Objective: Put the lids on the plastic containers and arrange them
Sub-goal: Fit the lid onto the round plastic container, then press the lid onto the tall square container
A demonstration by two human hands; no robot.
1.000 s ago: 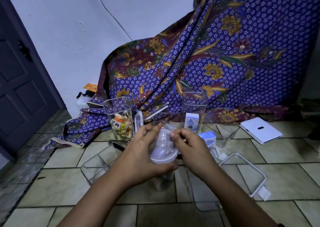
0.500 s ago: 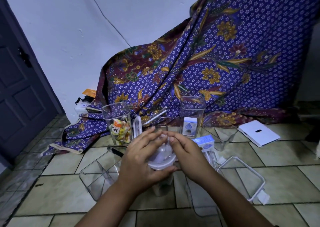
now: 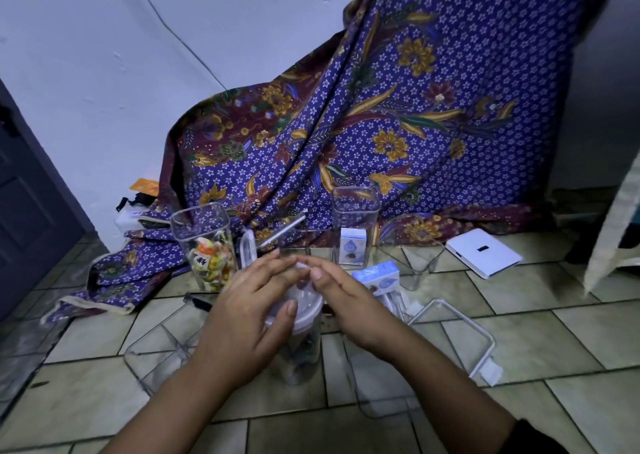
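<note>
Lid (image 3: 304, 310) is pressed onto the round jar (image 3: 298, 353) by both hands: left hand (image 3: 249, 318) is laid over its left side, thumb on top, fingers spread flat rather than curled; right hand (image 3: 346, 301) is set on the far right edge, fingers extended, nothing clasped. The jar stands upright on the tiled floor (image 3: 519, 332), centre frame. Left to right: a candy jar (image 3: 207, 245), uncapped, stands behind the left hand; a shallow tub (image 3: 162, 349) lies tilted just beside the round jar; a tall square jar (image 3: 353, 225) with a small box inside stands behind, uncapped; a carton (image 3: 379, 277) sits right of the right hand; a loose frame lid (image 3: 453, 332) lies on the floor further right. Judgement: thin clear plastic, so light, stiff, smooth and likely slippery; tipping is expected if pushed off-centre. Best gripped at the lid rim, with the body steadied low. Whether the lid is fully seated cannot be told.
</note>
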